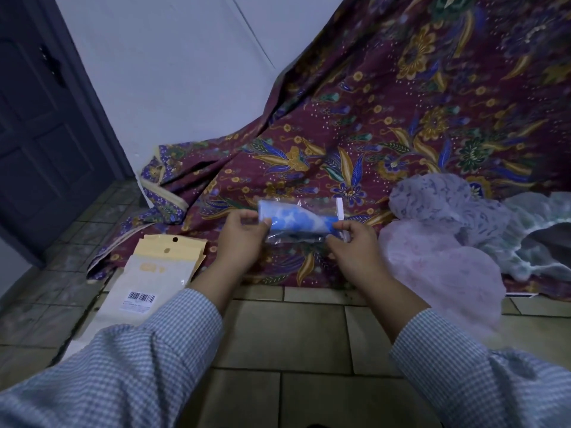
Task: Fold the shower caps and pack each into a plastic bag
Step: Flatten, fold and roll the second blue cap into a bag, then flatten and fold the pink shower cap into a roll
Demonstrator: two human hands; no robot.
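Hands meet mid-frame over the edge of a maroon batik cloth spread on the tiled floor. Left hand pinches the left end of a clear plastic bag, thumb on top, fingers curled under. Right hand grips the right end, right by the bag's white seal strip. Inside the bag sits a folded blue-and-white shower cap, rolled into a short bundle, held up off the cloth. Off to the right there's a heap of loose caps: a pink one nearest, a lavender one behind it, and a pale greenish one at the edge. Left of the hands, a stack of retail packets with a barcode label lies half on the tiles. Both sleeves are blue checked.
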